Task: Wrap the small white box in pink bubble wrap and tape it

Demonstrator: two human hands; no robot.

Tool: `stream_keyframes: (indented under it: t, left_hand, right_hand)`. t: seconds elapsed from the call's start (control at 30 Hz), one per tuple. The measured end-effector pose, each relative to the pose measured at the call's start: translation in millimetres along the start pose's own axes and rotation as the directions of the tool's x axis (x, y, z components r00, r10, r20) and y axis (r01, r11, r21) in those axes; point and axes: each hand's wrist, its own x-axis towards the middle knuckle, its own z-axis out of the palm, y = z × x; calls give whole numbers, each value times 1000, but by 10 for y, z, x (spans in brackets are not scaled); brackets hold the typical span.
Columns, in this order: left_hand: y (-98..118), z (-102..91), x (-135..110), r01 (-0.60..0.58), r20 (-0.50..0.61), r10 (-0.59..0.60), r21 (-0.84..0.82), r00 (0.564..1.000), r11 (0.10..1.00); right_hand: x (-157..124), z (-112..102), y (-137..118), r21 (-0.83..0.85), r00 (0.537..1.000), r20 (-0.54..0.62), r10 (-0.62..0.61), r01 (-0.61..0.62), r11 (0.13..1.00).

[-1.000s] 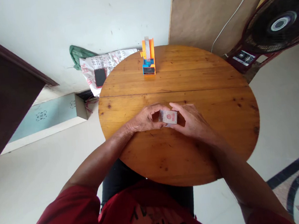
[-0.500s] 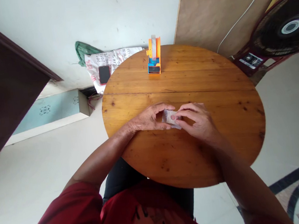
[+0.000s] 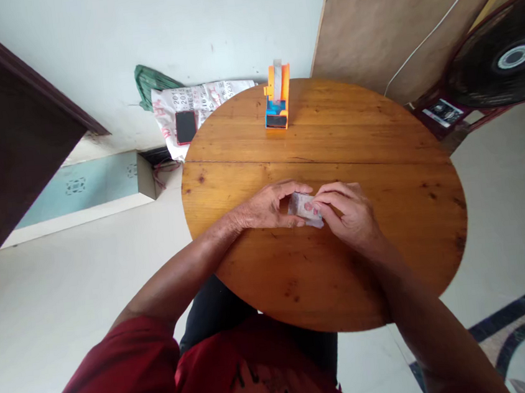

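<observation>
A small, clear, boxy plastic pack (image 3: 303,207) with reddish marks on its top is held just above the wooden table. My left hand (image 3: 270,207) grips it by the sides, thumb on the near edge and fingers along the far edge. At the pack's right end, my right hand (image 3: 348,212) has thumb and fingertips pinched together, touching its corner. Whether those fingertips hold a piece of the pack is too small to make out.
An orange and blue tape dispenser (image 3: 276,98) stands at the far side of the round wooden table (image 3: 337,282). Beyond the left rim, a dark phone (image 3: 186,127) lies on a printed white bag (image 3: 166,106). A fan (image 3: 501,56) is at the right.
My right fingertips have drawn back from the pack's top to its right end, uncovering more of the reddish marks. My left hand keeps its grip. The whole view has shifted slightly.
</observation>
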Motion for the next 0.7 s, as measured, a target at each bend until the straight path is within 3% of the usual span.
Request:
stream_keyframes:
  t: [0.7]
  left_hand:
    - [57, -1, 22, 34, 68, -27, -99, 997, 995]
  right_hand:
    - [-1, -7, -38, 61, 997, 3, 75, -75, 995]
